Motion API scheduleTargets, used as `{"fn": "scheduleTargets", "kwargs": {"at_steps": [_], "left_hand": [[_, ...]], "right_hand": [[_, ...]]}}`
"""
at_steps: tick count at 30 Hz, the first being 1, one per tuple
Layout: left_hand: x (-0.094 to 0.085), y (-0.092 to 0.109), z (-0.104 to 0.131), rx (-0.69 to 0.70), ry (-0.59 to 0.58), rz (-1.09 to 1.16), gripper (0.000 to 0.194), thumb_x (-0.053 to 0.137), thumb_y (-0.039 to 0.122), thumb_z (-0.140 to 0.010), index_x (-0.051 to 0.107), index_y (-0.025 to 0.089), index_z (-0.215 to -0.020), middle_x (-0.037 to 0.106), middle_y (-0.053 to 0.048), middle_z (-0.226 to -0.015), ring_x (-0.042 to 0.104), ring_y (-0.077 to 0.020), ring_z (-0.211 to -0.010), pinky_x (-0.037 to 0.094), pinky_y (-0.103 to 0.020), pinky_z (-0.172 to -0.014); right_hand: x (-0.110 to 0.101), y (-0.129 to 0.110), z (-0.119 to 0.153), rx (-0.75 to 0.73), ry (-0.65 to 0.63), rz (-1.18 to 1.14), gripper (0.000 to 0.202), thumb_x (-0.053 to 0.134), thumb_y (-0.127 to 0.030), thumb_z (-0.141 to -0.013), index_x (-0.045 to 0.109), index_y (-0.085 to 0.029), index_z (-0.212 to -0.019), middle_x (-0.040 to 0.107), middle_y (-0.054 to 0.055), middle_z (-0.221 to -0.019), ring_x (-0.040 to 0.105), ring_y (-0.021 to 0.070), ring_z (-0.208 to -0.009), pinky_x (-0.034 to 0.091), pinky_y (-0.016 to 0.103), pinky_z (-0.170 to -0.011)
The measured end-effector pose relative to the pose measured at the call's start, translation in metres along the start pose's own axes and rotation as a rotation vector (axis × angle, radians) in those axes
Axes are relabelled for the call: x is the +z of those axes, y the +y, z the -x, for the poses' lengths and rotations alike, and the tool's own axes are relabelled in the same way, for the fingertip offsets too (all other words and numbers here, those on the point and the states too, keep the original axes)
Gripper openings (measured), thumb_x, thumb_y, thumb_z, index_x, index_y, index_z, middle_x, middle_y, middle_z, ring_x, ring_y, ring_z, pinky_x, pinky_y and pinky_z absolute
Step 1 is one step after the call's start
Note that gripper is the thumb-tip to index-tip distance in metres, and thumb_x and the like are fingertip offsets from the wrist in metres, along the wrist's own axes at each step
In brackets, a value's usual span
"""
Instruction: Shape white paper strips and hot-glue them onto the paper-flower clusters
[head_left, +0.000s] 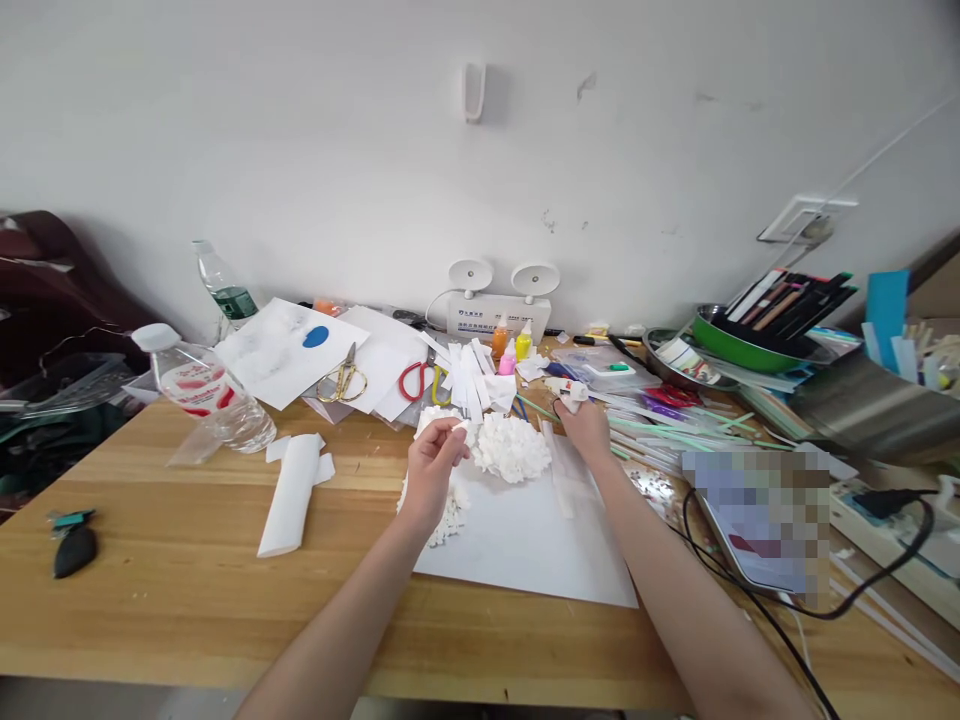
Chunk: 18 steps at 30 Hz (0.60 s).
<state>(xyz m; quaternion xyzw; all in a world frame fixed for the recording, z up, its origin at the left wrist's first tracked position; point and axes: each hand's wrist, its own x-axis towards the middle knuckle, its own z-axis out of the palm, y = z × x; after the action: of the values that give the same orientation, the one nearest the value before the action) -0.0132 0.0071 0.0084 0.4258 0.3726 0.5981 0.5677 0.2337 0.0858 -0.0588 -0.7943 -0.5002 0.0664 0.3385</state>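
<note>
My left hand (435, 468) is closed, with thumb and fingertips pinching a small white paper piece (463, 428). It hovers beside a fluffy mound of white paper curls (513, 447) on a white paper sheet (525, 555). More white curls (448, 518) lie partly behind the left wrist. My right hand (587, 428) is stretched farther out, its fingers closed round what looks like a white glue gun (571, 393), mostly covered by the hand. Cut white paper strips (471, 372) are piled just behind the curls.
A rolled white paper tube (291, 495) and a water bottle (214, 395) stand to the left. Gold scissors (343, 378) and red-handled scissors (412, 382) lie behind. A phone (757, 525) with black cables and several pale sticks (660, 440) occupy the right side.
</note>
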Motion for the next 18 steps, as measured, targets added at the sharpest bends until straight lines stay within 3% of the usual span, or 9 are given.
{"fn": "scheduleTargets", "kwargs": {"at_steps": [6, 10, 13, 18], "left_hand": [[-0.008, 0.013, -0.01, 0.093, 0.084, 0.073, 0.016, 0.061, 0.032, -0.068, 0.055, 0.018, -0.073, 0.035, 0.008, -0.05, 0.037, -0.0064, -0.047, 0.039, -0.022, -0.057], [-0.012, 0.022, -0.008, 0.176, 0.071, -0.151, 0.014, 0.059, 0.031, -0.071, 0.057, 0.018, -0.076, 0.041, 0.005, -0.053, 0.04, -0.0079, -0.052, 0.035, -0.021, -0.054], [-0.017, 0.029, -0.002, 0.293, -0.074, -0.543, 0.011, 0.057, 0.028, -0.074, 0.06, 0.019, -0.079, 0.045, 0.003, -0.058, 0.042, -0.0098, -0.056, 0.034, -0.022, -0.056], [-0.036, 0.039, 0.0, 0.432, -0.468, -1.086, 0.017, 0.048, 0.028, -0.081, 0.063, 0.021, -0.086, 0.052, -0.002, -0.064, 0.045, -0.0141, -0.062, 0.034, -0.025, -0.062]], "right_hand": [[-0.008, 0.01, 0.015, -0.081, 0.087, -0.019, 0.05, 0.05, -0.047, -0.068, 0.058, -0.009, -0.099, 0.063, 0.016, -0.088, 0.054, 0.0279, -0.081, 0.038, 0.037, -0.073], [-0.016, 0.018, 0.029, -0.099, 0.148, -0.062, 0.056, 0.053, -0.044, -0.065, 0.052, -0.007, -0.107, 0.061, 0.015, -0.092, 0.053, 0.0269, -0.086, 0.037, 0.038, -0.079], [-0.023, 0.021, 0.039, -0.089, 0.197, -0.083, 0.062, 0.054, -0.044, -0.064, 0.047, -0.005, -0.112, 0.057, 0.016, -0.097, 0.049, 0.0277, -0.093, 0.034, 0.04, -0.085], [-0.033, 0.019, 0.048, -0.067, 0.279, -0.224, 0.054, 0.058, -0.04, -0.065, 0.048, -0.013, -0.11, 0.052, 0.01, -0.093, 0.047, 0.0238, -0.088, 0.037, 0.04, -0.082]]}}
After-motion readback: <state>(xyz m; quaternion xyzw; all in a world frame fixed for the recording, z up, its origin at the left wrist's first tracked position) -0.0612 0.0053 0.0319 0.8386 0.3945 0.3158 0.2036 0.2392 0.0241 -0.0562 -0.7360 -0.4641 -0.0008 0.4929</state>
